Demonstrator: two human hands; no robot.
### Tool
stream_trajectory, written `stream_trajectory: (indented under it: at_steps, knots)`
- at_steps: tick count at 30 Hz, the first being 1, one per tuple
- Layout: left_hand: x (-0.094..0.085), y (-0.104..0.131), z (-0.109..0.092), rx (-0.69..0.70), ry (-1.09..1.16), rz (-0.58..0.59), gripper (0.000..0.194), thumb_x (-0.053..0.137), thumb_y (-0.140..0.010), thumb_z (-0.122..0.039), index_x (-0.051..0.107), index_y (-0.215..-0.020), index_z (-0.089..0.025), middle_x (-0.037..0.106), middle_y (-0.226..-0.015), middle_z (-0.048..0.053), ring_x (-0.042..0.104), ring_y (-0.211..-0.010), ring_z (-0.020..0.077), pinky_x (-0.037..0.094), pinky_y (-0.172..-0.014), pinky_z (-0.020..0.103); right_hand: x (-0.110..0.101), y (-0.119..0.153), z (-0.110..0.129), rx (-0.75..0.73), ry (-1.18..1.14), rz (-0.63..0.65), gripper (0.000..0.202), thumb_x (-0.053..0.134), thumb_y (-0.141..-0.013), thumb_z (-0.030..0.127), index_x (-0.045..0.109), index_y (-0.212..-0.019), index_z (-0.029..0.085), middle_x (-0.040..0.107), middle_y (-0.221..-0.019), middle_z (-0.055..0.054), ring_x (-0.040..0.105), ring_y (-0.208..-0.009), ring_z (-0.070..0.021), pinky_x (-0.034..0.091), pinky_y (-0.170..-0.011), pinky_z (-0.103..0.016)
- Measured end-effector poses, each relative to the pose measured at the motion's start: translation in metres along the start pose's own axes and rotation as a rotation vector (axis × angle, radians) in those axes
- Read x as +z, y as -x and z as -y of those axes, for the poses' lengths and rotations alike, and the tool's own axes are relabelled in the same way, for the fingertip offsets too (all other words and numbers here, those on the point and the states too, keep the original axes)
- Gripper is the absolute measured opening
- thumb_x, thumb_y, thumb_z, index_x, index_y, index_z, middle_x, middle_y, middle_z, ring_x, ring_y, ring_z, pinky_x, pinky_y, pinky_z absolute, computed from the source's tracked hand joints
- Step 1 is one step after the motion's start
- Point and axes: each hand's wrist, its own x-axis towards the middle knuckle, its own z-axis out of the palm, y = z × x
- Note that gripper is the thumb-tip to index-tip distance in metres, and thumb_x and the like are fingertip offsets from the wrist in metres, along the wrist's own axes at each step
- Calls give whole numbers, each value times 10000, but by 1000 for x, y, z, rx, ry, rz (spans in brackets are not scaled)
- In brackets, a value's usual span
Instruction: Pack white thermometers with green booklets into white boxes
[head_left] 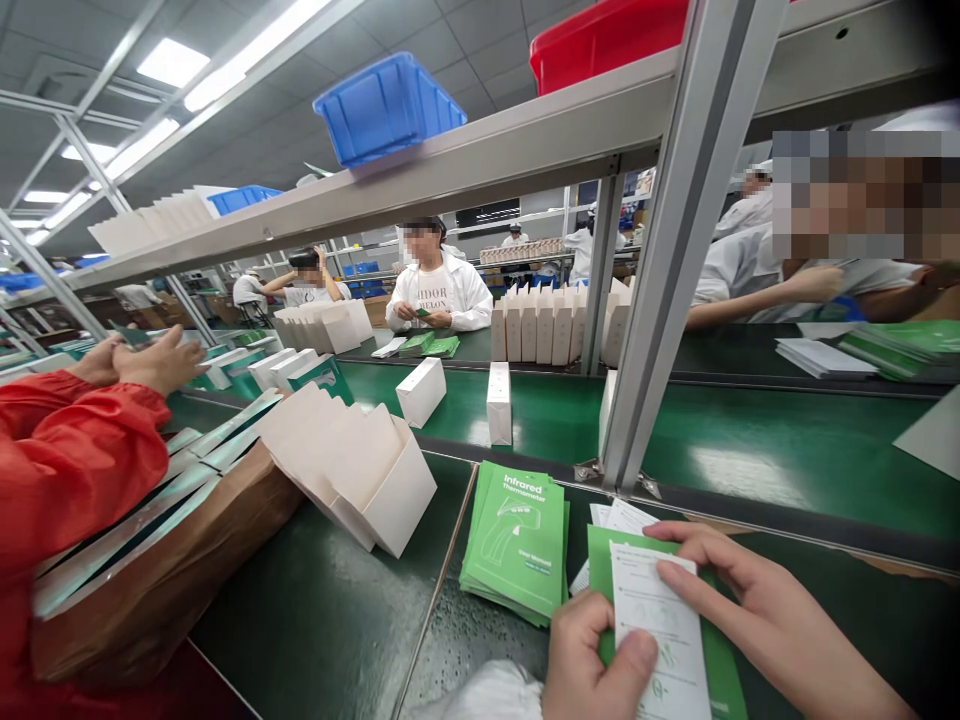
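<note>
My left hand [600,660] pinches the lower left edge of a white printed leaflet [656,625] and a green manual [724,660] beneath it. The fingers of my right hand [742,590] lie over the top right part of the same leaflet, thumb or fingertip pressed on its face. Just left of both hands is a stack of green Infrared Thermometer manuals [514,540]. More white papers [622,516] show partly behind the held manual.
Open white boxes [397,490] stand at the left, beside a person's red sleeves [82,440] and a brown carton [172,570]. Closed white boxes [499,403] stand on the green conveyor [551,415]. A metal post [667,250] rises ahead.
</note>
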Motion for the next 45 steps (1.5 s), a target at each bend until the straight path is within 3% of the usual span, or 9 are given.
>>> stream_trajectory:
  at_steps: [16, 27, 45]
  knots:
    - [-1, 0, -1, -3, 17, 31, 336, 517, -723, -482, 615, -732, -161, 612, -803, 83, 520, -808, 225, 414, -760, 359, -1, 0, 1, 15, -8, 13, 351, 516, -723, 506, 512, -568, 192, 583, -1062, -66, 538, -1006, -274, 516, -660, -264]
    - [-1, -2, -11, 19, 62, 29, 305, 528, -729, -429, 607, -684, -138, 605, -731, 82, 533, -745, 205, 395, -699, 329, -1, 0, 1, 71, -18, 72, 383, 489, -725, 547, 502, -588, 190, 542, -1115, -73, 507, -1042, -258, 490, -735, -269]
    - [-2, -3, -8, -1, 6, 67, 310, 500, -740, -445, 604, -706, -154, 588, -719, 67, 523, -751, 209, 404, -702, 321, -1, -1, 5, 80, -60, 81, 353, 491, -738, 515, 493, -601, 190, 530, -1120, -68, 497, -1037, -250, 450, -764, -288]
